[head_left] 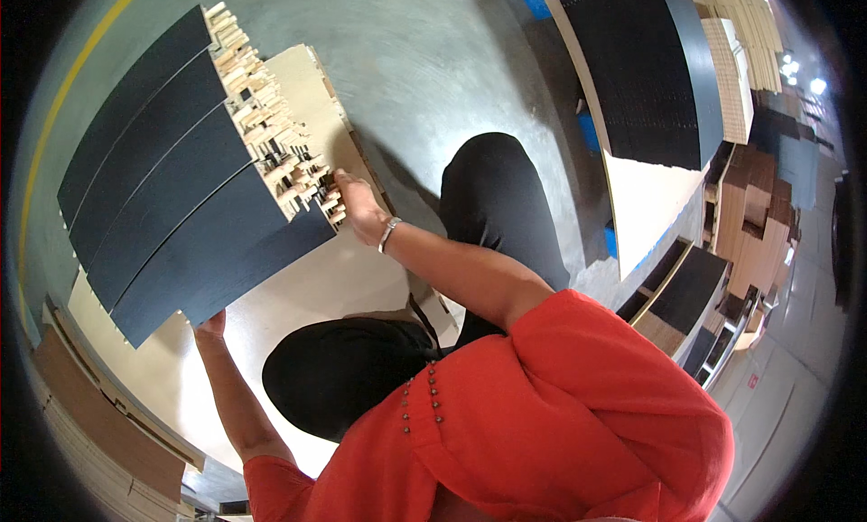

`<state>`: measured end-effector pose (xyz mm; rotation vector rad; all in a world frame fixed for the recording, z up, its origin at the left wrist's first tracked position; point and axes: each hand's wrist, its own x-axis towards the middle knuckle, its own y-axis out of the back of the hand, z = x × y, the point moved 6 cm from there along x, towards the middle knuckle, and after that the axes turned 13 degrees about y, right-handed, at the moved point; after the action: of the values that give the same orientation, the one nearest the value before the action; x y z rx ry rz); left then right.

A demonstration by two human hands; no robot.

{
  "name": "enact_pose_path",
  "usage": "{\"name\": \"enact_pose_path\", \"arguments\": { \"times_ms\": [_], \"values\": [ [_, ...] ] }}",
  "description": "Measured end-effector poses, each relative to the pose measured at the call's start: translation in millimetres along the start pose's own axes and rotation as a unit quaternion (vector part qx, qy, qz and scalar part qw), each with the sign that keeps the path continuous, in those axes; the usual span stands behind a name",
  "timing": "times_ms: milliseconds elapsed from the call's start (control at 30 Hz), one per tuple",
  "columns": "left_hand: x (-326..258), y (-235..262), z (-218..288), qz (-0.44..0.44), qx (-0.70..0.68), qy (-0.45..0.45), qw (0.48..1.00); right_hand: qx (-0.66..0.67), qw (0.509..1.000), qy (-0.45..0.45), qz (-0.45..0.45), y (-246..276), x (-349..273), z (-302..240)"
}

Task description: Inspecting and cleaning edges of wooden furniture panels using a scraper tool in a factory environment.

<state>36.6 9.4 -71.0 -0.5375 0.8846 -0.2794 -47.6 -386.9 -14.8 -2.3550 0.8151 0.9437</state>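
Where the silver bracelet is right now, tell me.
In the head view, the silver bracelet is slightly left of centre, around the wrist of the right hand, which is at the jagged pale edge of the dark boards.

Dark, smooth-faced boards (158, 165) lie flat in four rows side by side, narrow seams between them, set at a slant above a pale sheet (348, 287). Along their right side, mostly pale ends (262, 116) jut unevenly; the nearest row reaches furthest right.
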Motion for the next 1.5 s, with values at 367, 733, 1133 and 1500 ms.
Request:
{"name": "enact_pose_path", "arguments": {
  "times_ms": [367, 733, 1133, 1500],
  "values": [
    [-23.6, -14.9, 18.6, 0.203, -0.164, -0.013, 0.965, 0.042, 0.999, -0.002, -0.009, -19.0, -12.4, -30.1],
    [-71.5, -88.9, 81.4, 0.099, 0.185, -0.21, 0.955, -0.274, 0.81, 0.432, -0.285, -34.8, -75.7, -125.8],
    [-64.1, -101.6, 90.1, 0.223, 0.298, -0.228, 0.9, -0.458, 0.664, 0.564, -0.178, -51.3, -68.7, -119.0],
    [-90.0, -99.5, 112.6, 0.091, 0.298, -0.262, 0.913, -0.174, 0.825, 0.456, -0.285, -15.7, -72.7, -129.5]
  ]
}}
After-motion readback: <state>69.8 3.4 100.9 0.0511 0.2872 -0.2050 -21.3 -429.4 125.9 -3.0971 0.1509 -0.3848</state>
